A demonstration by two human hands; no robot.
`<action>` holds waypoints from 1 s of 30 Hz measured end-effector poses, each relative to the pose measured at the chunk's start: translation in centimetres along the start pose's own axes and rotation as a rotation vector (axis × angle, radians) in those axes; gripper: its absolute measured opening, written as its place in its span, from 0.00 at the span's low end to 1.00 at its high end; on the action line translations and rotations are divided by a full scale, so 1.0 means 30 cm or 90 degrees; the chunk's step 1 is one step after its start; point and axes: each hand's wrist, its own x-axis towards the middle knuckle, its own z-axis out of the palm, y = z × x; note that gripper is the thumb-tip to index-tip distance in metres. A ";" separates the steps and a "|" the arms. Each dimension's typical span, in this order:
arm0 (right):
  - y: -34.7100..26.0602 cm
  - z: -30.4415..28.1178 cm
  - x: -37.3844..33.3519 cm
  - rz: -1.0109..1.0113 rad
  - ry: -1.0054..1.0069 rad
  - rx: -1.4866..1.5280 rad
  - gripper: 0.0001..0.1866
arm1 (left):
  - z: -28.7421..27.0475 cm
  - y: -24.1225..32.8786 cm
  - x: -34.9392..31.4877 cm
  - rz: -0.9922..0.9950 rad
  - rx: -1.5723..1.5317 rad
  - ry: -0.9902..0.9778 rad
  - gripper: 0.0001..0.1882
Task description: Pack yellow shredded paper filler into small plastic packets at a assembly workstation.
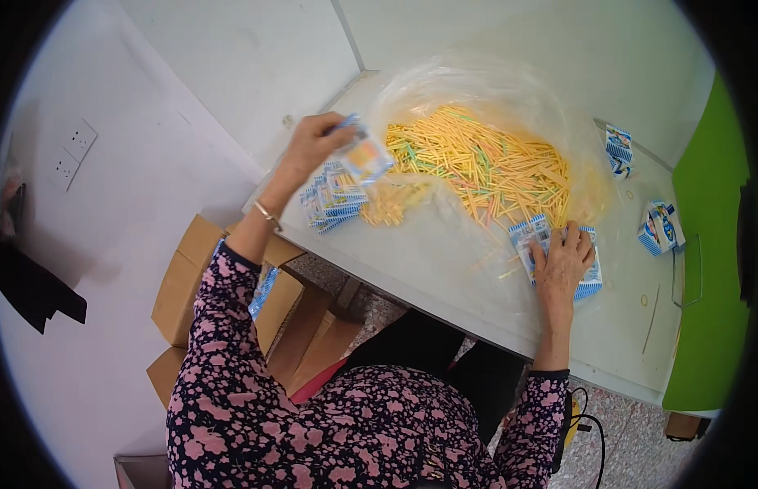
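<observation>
My left hand (318, 143) is raised over the table's left side, its fingers closed on the top edge of a small blue-and-white packet (364, 159) with a clear window. Just below it, a stack of similar packets (328, 200) lies on the table. My right hand (561, 259) rests on blue-and-white packets (589, 287) at the right, its fingers bent over them; how many lie under it I cannot tell. Between and beyond my hands spreads a large heap of thin yellow sticks (477, 163), a few green and pink among them, on a clear plastic bag (469, 73).
Small bundles of blue-and-white packets (660, 228) sit near the green panel (713, 269) on the right. Broken stick pieces (385, 213) lie by the left stack. Cardboard boxes (179, 285) stand below the table's left edge. White panels (517, 33) rise behind the table (444, 269).
</observation>
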 end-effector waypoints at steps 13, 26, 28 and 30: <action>0.036 0.043 0.018 0.054 0.081 0.195 0.12 | 0.096 -0.175 -0.004 0.063 0.303 0.102 0.17; 0.014 -0.006 0.041 0.188 -0.087 0.811 0.05 | 0.721 0.328 0.042 0.275 -0.183 -0.180 0.16; 0.031 -0.001 0.039 0.175 -0.070 0.799 0.05 | 0.729 0.339 0.054 0.219 -0.173 -0.238 0.15; 0.040 -0.010 0.045 0.222 -0.083 0.722 0.06 | 0.733 0.337 0.061 0.162 -0.158 -0.293 0.14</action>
